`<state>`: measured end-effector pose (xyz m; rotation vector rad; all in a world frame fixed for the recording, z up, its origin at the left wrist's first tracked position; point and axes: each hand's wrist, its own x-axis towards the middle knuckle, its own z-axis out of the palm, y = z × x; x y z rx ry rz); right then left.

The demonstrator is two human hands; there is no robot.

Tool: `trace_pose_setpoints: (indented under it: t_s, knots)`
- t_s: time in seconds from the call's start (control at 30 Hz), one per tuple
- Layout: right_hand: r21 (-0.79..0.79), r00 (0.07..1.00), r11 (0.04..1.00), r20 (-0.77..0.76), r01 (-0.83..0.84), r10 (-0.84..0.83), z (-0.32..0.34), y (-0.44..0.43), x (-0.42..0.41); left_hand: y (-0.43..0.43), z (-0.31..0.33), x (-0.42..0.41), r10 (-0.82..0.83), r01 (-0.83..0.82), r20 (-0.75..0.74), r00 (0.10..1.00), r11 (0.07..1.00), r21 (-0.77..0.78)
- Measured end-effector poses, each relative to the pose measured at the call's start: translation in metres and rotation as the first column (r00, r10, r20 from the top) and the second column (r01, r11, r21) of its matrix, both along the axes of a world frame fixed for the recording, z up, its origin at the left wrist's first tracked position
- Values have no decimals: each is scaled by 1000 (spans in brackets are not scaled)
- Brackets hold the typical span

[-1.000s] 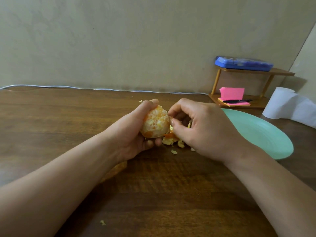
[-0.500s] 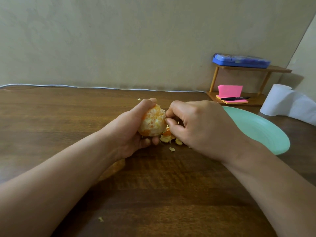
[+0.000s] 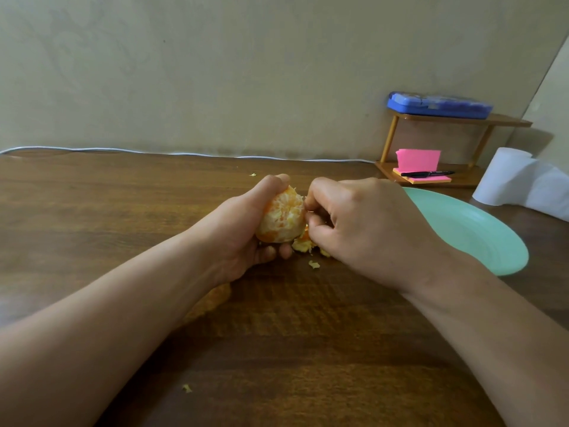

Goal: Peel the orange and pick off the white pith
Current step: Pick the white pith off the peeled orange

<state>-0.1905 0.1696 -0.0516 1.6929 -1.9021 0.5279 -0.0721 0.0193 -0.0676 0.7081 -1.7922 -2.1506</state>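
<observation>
1. L hand (image 3: pixel 243 235) is holding the orange (image 3: pixel 281 217) mid-frame, low over the wooden surface (image 3: pixel 92 211). L grip is wrapping round the fruit, w/ digits curling over its top and under its bottom.
2. The orange is showing mostly peeled: pale pith patches over the flesh, and a bit of brighter orange at the lower L.
3. R hand (image 3: pixel 363 223) is sitting just R of the orange, knuckles up. R grip is pinching at the fruit's R side, fingertips (image 3: pixel 311 201) drawn together and the other fingers curling in. What's btwn the tips is too small to tell.
4. Peel scraps (image 3: pixel 303 245) are lying in a small pile on the surface below the orange, btwn the two hands. One loose bit (image 3: pixel 314 265) is lying just in front of the pile.
5. A bigger peel piece (image 3: pixel 212 300) is poking out from under the L forearm.
6. A crumb (image 3: pixel 186 388) is lying near the front, and another speck (image 3: pixel 252 174) is lying beyond the L hand.
7. A green plate (image 3: pixel 480 229) is lying near the R hand, on its R, partly hidden by the wrist.
8. Back R, a small wooden shelf (image 3: pixel 462 120) is standing against the wall. It is carrying a blue case (image 3: pixel 440 104) on top, w/ pink sticky notes (image 3: pixel 418 160) and a black pen (image 3: pixel 426 173) on the lower tier.
9. A paper roll (image 3: pixel 505 177) is standing just R of the shelf, its loose end trailing R.
10. A white cable (image 3: pixel 92 149) is running along the back where the surface meets the wall.
</observation>
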Motion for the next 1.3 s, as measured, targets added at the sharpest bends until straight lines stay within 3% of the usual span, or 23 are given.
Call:
trace_pose_setpoints:
  t_s: [0.63,0.83,0.93,1.1,1.3]
  knots:
    - [-156,977,988,211,19,14,-11,-9,2,3,2,1,14,-13,-39,999,1000,25]
    - [-183,877,983,472,2,87,-11,-5,-2,1,3,2,8,-1,-77,997,996,87]
    - [-167,843,986,528,-16,104,-7,0,-4,1,5,3,17,-5,-114,993,995,100]
    - [-115,869,993,486,-36,88,-5,2,-5,-1,5,3,39,-34,-120,992,998,46]
    - [-88,959,996,280,-21,45,-5,0,-5,2,1,0,57,-65,-113,992,995,-69]
